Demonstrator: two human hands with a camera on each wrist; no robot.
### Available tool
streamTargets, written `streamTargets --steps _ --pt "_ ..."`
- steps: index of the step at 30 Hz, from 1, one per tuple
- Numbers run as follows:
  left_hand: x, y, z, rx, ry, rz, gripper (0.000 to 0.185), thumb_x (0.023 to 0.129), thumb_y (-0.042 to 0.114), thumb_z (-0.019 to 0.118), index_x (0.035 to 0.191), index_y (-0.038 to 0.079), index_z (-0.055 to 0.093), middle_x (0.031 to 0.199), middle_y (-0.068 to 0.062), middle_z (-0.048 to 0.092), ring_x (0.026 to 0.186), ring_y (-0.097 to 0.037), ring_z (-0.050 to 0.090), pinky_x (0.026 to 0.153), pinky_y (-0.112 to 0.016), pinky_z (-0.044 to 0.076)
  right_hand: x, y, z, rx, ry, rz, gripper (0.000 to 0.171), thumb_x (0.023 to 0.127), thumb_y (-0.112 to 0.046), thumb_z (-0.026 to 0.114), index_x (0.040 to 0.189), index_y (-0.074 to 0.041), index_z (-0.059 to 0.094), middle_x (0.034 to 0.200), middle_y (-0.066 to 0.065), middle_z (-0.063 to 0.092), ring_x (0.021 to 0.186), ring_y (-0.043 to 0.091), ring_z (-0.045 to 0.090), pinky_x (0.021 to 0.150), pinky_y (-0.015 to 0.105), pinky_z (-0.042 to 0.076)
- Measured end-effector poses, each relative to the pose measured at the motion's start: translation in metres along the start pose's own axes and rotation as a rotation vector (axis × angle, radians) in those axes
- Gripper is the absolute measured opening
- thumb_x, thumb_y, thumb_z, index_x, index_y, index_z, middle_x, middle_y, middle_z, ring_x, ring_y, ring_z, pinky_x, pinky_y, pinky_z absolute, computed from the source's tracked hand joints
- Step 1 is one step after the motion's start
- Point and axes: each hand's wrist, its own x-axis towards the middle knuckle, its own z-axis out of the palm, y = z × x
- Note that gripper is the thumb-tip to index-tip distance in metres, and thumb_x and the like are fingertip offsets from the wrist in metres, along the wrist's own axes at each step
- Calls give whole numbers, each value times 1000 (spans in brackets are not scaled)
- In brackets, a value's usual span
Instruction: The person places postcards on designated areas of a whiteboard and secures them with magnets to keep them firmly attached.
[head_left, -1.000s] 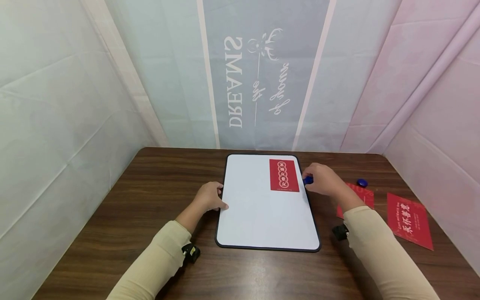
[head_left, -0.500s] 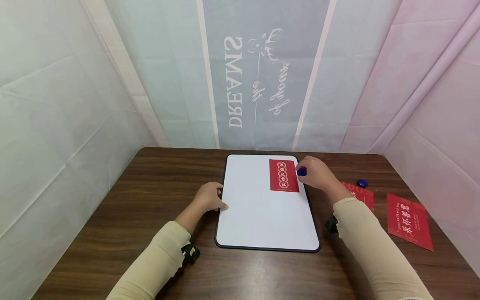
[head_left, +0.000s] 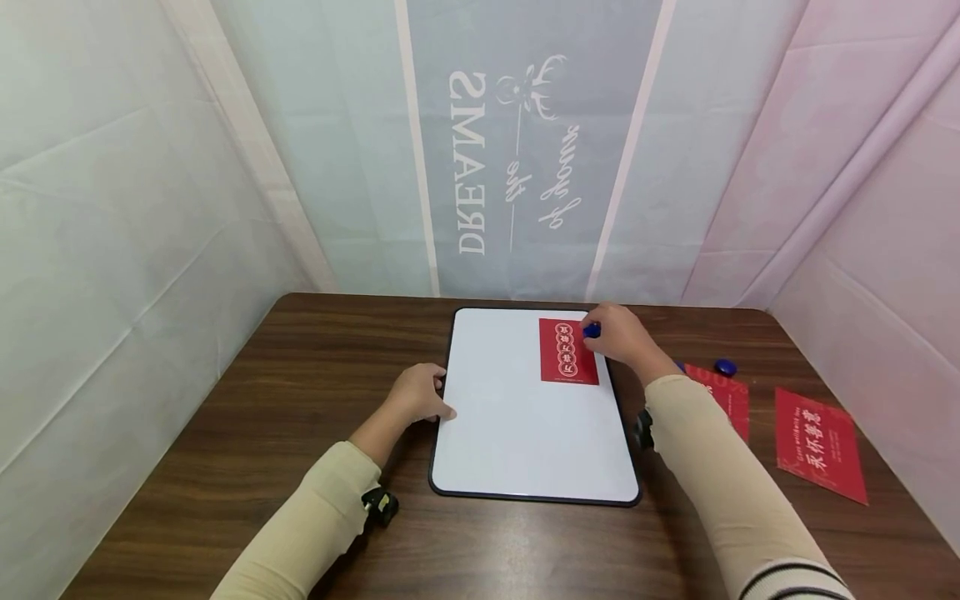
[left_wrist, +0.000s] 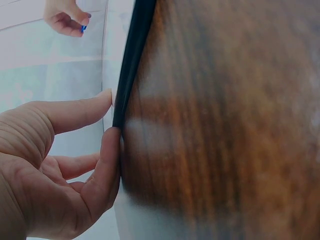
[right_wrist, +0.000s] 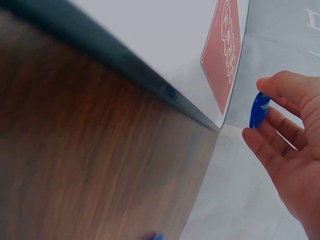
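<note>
A white board with a black rim (head_left: 525, 417) lies flat on the brown table (head_left: 262, 400). A red card with white print (head_left: 567, 351) sits near the board's far right corner. My right hand (head_left: 618, 333) pinches a small blue magnet (head_left: 592, 331) just at the card's far right corner; the right wrist view shows the blue magnet (right_wrist: 260, 110) between thumb and fingers, slightly off the red card (right_wrist: 225, 50). My left hand (head_left: 420, 396) rests against the board's left edge, its fingers (left_wrist: 107, 160) touching the black rim (left_wrist: 132, 60).
To the right of the board lie two more red cards (head_left: 821, 446) (head_left: 723, 392) and another blue magnet (head_left: 724, 367). Draped plastic sheets close in the table at the back and on both sides.
My right hand has carried the blue magnet from the board's right edge up and left to the red card's far right corner. The left hand has stayed put.
</note>
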Motion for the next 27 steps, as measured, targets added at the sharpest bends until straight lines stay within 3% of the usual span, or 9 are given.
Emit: streamTargets --steps 15,27 --pt "1 -2 -2 24 10 -2 77 68 10 90 135 0 53 113 -12 61 63 -15 65 62 -28 56 30 -7 15 60 31 74 32 89 -12 71 118 3 66 117 22 55 109 38 53 92 51 51" --pt "1 -2 2 22 14 6 76 68 9 90 134 0 54 113 -13 61 62 -14 65 62 -28 56 32 -4 28 78 0 142 31 92 -12 68 119 3 64 115 21 53 109 38 52 95 53 48"
